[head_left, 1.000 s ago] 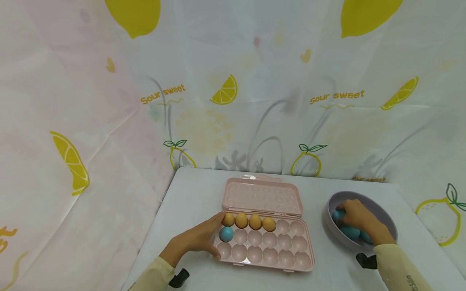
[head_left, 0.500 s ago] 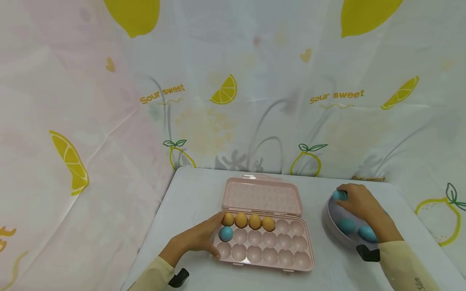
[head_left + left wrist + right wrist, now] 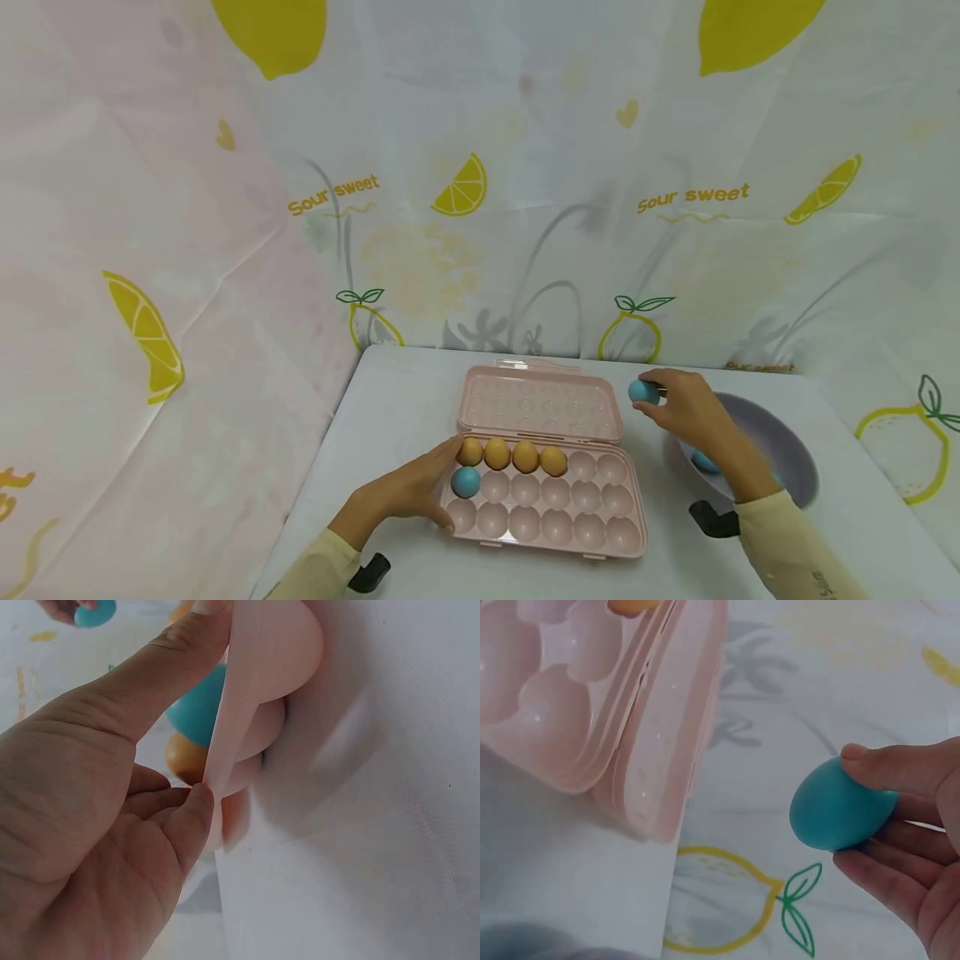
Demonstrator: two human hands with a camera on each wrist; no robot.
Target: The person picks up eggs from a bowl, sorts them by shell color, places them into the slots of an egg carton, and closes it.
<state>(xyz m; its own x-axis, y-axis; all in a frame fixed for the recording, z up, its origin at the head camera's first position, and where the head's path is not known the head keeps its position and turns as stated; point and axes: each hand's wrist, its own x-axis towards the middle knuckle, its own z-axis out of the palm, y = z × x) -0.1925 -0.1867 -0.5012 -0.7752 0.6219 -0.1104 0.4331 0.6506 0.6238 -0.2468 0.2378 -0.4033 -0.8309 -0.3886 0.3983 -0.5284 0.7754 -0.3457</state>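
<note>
A pink egg carton (image 3: 557, 527) lies with its lid (image 3: 540, 404) folded back on the white table. Several orange-brown eggs (image 3: 525, 457) fill the left part of its back row, and one blue egg (image 3: 466, 482) sits at the left of the middle row. My left hand (image 3: 408, 492) holds the carton's left end, thumb at the front and fingers toward the back; the left wrist view shows them on the rim (image 3: 231, 727). Between thumb and fingertips my right hand (image 3: 693, 412) pinches another blue egg (image 3: 836, 806), held in the air right of the lid.
A grey-purple bowl (image 3: 783, 437) stands at the right, partly behind my right forearm. At least one blue egg (image 3: 705, 462) lies in it; the arm hides part of the inside. A lemon-print cloth (image 3: 480, 275) hangs behind the table.
My right hand has lifted a blue egg out of the bowl and carried it left toward the carton's lid. My left hand and the carton have stayed in place.
</note>
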